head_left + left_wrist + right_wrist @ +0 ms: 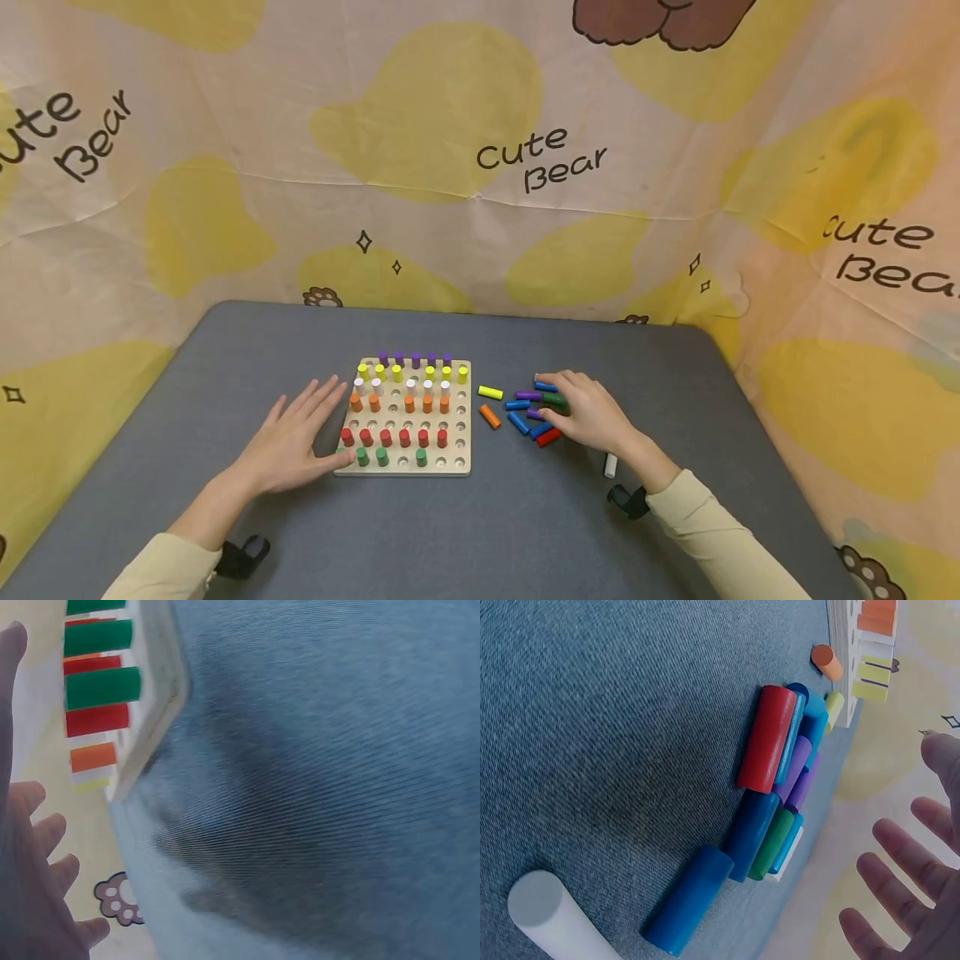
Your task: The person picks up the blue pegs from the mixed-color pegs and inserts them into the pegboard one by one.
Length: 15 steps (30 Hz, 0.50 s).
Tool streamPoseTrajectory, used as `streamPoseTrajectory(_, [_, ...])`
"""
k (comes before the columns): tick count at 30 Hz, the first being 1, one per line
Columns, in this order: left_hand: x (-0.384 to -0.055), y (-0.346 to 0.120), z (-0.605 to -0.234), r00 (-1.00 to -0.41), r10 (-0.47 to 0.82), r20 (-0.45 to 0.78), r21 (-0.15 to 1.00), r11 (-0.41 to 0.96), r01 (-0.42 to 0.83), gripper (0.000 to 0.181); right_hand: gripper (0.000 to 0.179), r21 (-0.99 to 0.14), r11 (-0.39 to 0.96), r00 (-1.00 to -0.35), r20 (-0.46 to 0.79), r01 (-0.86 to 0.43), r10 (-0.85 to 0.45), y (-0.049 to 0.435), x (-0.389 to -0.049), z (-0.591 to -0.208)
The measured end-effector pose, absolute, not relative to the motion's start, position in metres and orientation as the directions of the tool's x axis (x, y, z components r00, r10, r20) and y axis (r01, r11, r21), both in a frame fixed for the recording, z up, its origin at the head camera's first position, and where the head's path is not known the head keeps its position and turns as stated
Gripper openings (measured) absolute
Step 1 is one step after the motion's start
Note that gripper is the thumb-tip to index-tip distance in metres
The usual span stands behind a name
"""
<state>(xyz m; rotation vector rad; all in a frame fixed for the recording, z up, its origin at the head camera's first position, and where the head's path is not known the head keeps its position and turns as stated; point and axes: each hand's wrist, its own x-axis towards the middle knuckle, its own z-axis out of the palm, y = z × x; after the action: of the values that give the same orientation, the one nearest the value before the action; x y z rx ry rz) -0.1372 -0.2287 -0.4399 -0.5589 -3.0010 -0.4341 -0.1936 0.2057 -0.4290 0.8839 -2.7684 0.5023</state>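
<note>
Two hands work: our left hand (288,442) rests flat beside the pegboard (408,417); our right hand (588,410), fingers relaxed, hovers over loose pegs (528,412), choosing one to grasp.

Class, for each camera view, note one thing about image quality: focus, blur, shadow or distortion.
Head view: evenly lit, sharp, wide-angle bending at the edges; soft shadow under the left hand. Left wrist view: pegboard and fingers blurred, the table weave clearer. Right wrist view: red peg sharp, right hand's fingers soft.
</note>
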Motion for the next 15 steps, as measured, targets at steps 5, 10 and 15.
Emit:
streamPoseTrajectory(5, [-0.135,-0.229,-0.452,-0.936,0.343,0.084,0.261,0.899,0.352,0.101,0.048,-0.260,0.759,-0.799,0.283,-0.597,-0.531,0.203,-0.192,-0.432])
streamPoseTrajectory(10, [-0.134,-0.231,-0.460,-0.941,0.335,0.055,0.276,0.900,0.337,0.103,0.045,-0.269,0.736,-0.782,0.284,-0.621,-0.555,0.200,-0.192,-0.437])
streamPoseTrajectory(15, [-0.136,-0.233,-0.465,-0.945,0.327,0.026,0.283,0.904,0.321,0.105,0.043,-0.297,0.717,-0.776,0.273,-0.630,-0.569,0.196,-0.191,-0.441])
